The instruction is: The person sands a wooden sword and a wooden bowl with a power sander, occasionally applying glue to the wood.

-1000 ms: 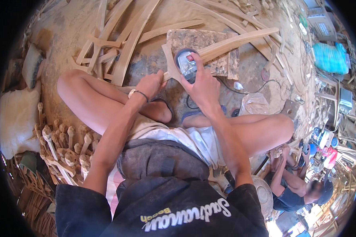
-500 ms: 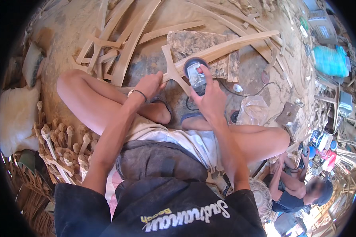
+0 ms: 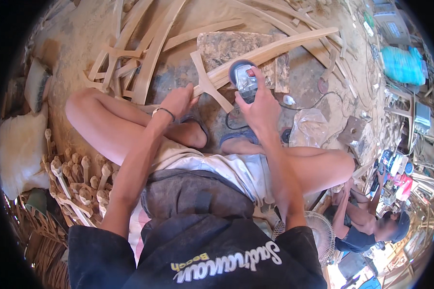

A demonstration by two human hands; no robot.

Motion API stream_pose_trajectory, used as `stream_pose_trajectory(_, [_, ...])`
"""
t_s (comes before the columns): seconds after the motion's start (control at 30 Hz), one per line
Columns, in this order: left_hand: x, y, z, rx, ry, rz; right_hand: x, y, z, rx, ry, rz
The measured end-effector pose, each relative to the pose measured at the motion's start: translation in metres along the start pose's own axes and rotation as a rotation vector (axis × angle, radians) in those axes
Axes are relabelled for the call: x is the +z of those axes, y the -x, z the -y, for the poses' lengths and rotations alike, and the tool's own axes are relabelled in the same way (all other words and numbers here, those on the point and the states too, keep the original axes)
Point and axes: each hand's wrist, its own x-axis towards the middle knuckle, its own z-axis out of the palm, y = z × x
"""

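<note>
A long wooden sword [image 3: 279, 47] with a curved blade and a crossguard lies tilted over a worn board, its tip pointing far right. Its grip is wrapped by my left hand [image 3: 178, 100], just below the crossguard [image 3: 208, 85]. My right hand [image 3: 262, 110] is closed around a small power sander [image 3: 246, 86] with a clear-grey body and a red switch. The sander's round dark head rests against the blade a little beyond the crossguard; the contact face itself is hidden.
Beneath the blade lies a stained board [image 3: 222, 45]. Curved wooden blanks [image 3: 165, 43] spread across the far floor. Many carved handles [image 3: 84, 178] pile at left. A plastic bag [image 3: 309, 127] and a cord lie right. A fan [image 3: 318, 236] and another person [image 3: 357, 226] are at lower right.
The sander has shifted slightly right and up along the blade with my right hand. The sword and my left hand have moved a little left and farther away.
</note>
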Motion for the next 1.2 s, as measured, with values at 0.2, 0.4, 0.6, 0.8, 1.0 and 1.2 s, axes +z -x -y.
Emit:
stream_pose_trajectory(0.2, [0.002, -0.003, 0.005, -0.016, 0.023, 0.020, 0.006, 0.003, -0.003, -0.022, -0.053, 0.093])
stream_pose_trajectory(0.4, [0.000, -0.003, 0.004, 0.000, 0.031, 0.034, -0.018, -0.021, -0.034, 0.103, -0.120, -0.061])
stream_pose_trajectory(0.6, [0.003, -0.004, 0.001, -0.009, -0.023, 0.015, -0.012, -0.004, -0.008, 0.035, -0.071, 0.139])
stream_pose_trajectory(0.8, [0.001, -0.003, 0.009, -0.015, 0.020, 0.037, -0.014, -0.032, -0.036, 0.060, -0.097, -0.038])
stream_pose_trajectory(1.0, [0.005, -0.011, 0.005, 0.005, 0.003, 0.023, -0.026, -0.052, -0.056, 0.096, -0.111, -0.094])
stream_pose_trajectory(1.2, [0.006, -0.003, 0.006, -0.003, 0.001, -0.005, 0.002, -0.029, 0.008, -0.122, -0.021, 0.184])
